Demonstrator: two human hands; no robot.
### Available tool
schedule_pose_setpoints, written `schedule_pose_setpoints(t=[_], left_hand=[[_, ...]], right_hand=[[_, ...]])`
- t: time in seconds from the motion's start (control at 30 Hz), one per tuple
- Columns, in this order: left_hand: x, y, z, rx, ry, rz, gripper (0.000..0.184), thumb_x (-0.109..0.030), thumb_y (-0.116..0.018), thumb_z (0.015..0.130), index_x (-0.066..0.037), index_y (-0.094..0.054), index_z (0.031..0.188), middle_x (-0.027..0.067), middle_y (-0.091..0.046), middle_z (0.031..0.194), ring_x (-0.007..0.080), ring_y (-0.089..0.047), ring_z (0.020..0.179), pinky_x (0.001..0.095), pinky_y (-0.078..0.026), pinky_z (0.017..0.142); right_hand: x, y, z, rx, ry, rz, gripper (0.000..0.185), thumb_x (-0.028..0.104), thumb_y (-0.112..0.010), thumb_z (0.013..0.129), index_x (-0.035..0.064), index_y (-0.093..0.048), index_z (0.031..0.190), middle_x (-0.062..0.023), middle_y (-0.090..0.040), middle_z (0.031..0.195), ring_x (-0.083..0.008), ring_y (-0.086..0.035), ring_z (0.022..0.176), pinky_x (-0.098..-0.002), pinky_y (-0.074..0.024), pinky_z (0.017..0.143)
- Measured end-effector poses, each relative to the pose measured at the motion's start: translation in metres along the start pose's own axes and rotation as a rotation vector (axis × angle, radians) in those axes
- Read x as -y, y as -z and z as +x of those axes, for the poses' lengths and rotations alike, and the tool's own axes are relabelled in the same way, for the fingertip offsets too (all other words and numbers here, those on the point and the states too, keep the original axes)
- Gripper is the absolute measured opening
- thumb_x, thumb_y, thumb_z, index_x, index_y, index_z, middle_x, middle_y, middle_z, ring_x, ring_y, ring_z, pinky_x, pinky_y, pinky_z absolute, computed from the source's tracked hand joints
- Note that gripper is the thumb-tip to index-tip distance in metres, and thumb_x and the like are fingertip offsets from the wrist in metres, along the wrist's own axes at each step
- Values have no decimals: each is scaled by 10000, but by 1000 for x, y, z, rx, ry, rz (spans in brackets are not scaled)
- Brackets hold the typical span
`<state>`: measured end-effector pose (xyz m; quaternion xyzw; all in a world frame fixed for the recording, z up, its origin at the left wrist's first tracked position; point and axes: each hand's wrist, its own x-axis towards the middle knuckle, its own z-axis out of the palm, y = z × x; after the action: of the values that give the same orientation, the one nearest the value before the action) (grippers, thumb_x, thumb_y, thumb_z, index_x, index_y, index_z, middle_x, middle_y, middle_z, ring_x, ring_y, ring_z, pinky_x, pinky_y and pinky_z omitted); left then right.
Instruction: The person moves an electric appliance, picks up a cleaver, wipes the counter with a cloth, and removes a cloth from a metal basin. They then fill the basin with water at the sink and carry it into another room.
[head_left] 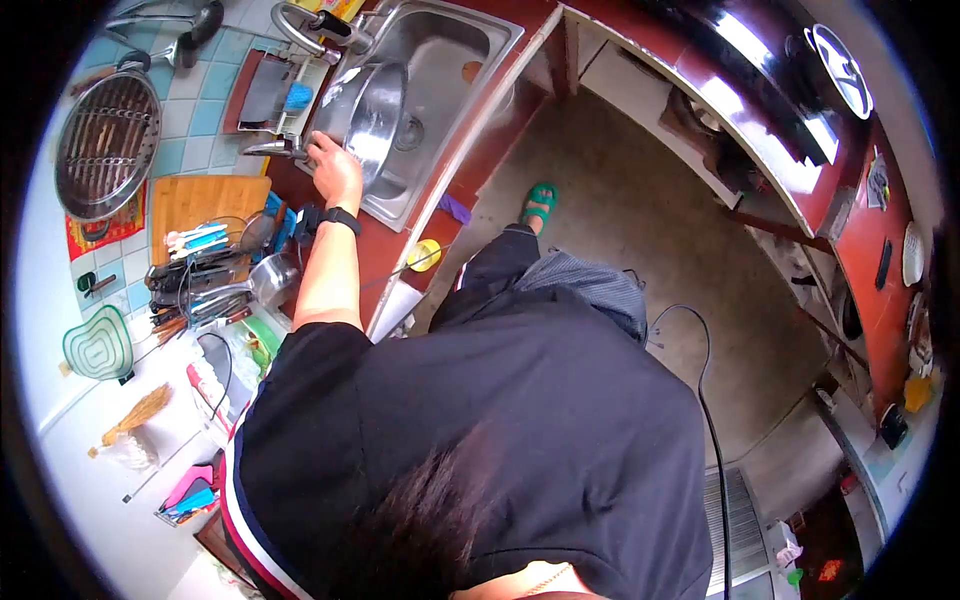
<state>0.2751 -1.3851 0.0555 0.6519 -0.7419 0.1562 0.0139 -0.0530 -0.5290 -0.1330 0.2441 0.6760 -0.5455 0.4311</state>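
Note:
My left hand (pixel 336 172), with a black watch on the wrist, is at the near side of a shiny metal basin (pixel 376 125). Its fingers are bent at the rim, close to a chrome tap (pixel 275 148). The basin sits tilted in the left part of the stainless steel sink (pixel 463 150), where the drain shows beside it. A curved faucet (pixel 300 25) with a black-and-silver head reaches over the sink's back edge. What the fingertips touch is partly hidden. My right hand is out of view.
A wooden cutting board (pixel 205 205), a cutlery rack (pixel 195 280) and a small metal pot (pixel 272 280) stand left of my forearm. A round rack pan (pixel 108 145) hangs on the tiles. A black cable (pixel 708 370) runs down the right side. A red counter (pixel 880 290) lies opposite.

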Motion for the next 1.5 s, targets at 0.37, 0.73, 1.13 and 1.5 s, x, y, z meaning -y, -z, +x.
schedule_pose_setpoints(t=[0.37, 0.73, 1.13, 1.5], left_hand=[[5, 31, -45, -35, -49, 305, 553, -251, -611, 841, 13, -441, 1297, 231, -562, 1147, 354, -667, 884, 425, -578, 699], [29, -41, -50, 266, 747, -1322, 350, -226, -475, 829, -55, -593, 1111, 117, -631, 1026, 215, -584, 766, 320, -503, 593], [-145, 0, -153, 638, 30, -1609, 92, -129, -564, 780, -55, -537, 827, 58, -522, 822, 163, -501, 696, 260, -435, 610], [-550, 209, -389, 1338, -304, -1513, 335, -157, -511, 869, 19, -543, 1153, 126, -629, 1012, 240, -647, 864, 366, -556, 662]], right_hand=[[-38, 30, -38, -127, -99, 45, 397, 280, -543, 974, 34, -524, 1286, -166, -654, 1123, -253, -646, 1022, -322, -523, 805], [-75, 90, -87, -523, -144, 132, 145, 133, -545, 891, 53, -645, 957, -44, -625, 717, -128, -588, 554, -253, -473, 439], [-99, 190, -105, -777, -136, 368, 29, 68, -617, 795, 50, -635, 808, -6, -542, 640, -115, -477, 499, -280, -412, 445], [111, 325, -87, -746, 484, 429, 301, 30, -595, 820, 38, -660, 1114, 14, -591, 714, -68, -514, 558, -219, -423, 507]])
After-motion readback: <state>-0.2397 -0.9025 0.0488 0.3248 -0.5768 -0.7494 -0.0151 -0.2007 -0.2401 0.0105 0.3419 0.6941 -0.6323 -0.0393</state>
